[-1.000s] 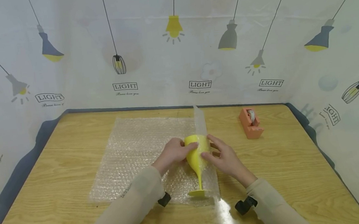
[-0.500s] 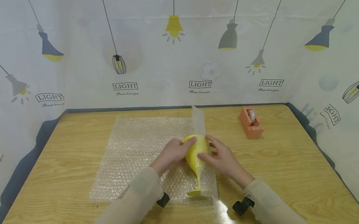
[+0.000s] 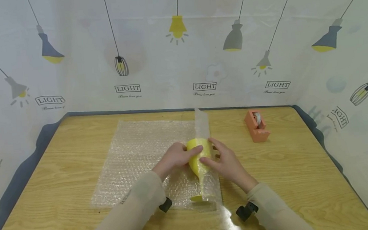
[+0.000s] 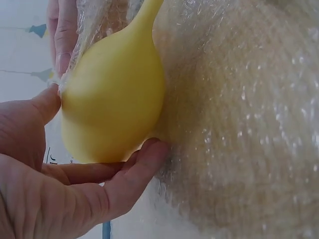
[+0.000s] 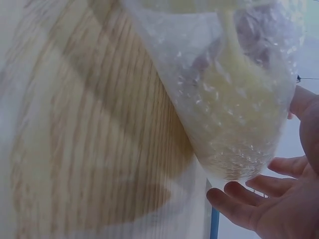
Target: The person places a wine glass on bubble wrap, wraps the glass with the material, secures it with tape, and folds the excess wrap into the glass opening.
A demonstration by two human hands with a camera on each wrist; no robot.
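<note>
1. Head view, what has just changed: the yellow goblet (image 3: pixel 198 168) has rolled slightly leftward, toward the left grip (image 3: pixel 177 155), and the turned-over bubble wrap (image 3: pixel 144 147) now lies across its stem, which showed largely bare a second ago. More of the goblet is under film, so the wrapping seems to be advancing, though I judge it far from complete.
2. Head view, against the earlier frame: the right grip (image 3: pixel 225 162) has followed leftward, while the left grip has hardly shifted. The orange tape dispenser (image 3: pixel 257 126) stays beyond and to the right of the right grip, on the bench (image 3: pixel 285 179).
3. Head view, as things stand: the goblet lies on its side between the grips, its foot on the person's side of them. A wide, flat sheet of wrap spreads left of the left grip.
4. Left wrist view: the left grip is clamped on the goblet's bowl, thumb on one side, bent fingers on the other; the yellow surface facing this camera is bare.
5. Right wrist view: the right grip curves round the wrap over the bowl, fingertips by the rim end; how firmly it presses, I cannot tell.
</note>
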